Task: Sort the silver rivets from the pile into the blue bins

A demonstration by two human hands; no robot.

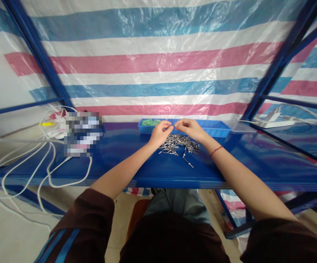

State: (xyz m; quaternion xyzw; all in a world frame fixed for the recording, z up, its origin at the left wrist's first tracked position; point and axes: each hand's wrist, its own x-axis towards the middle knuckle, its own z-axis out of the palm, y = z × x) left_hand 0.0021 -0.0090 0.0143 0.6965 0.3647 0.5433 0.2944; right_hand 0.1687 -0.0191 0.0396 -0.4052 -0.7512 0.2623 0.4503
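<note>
My left hand and my right hand hover close together in front of the blue plastic tray. Both have curled fingers brought towards the thumb, and the fingertips of the two hands almost meet. Anything between those fingers is too small or hidden to make out. Below and between the hands lies a loose pile of silver pop rivets on the blue table. One pop rivet has come to lie apart, nearer the front edge. Green things, unclear in kind, fill the tray's left part.
White cables loop over the table's left side and hang off its front edge. A blurred-out object stands there too. At the right are a clear plastic lid or sheet and a white power strip. Blue frame posts flank the table.
</note>
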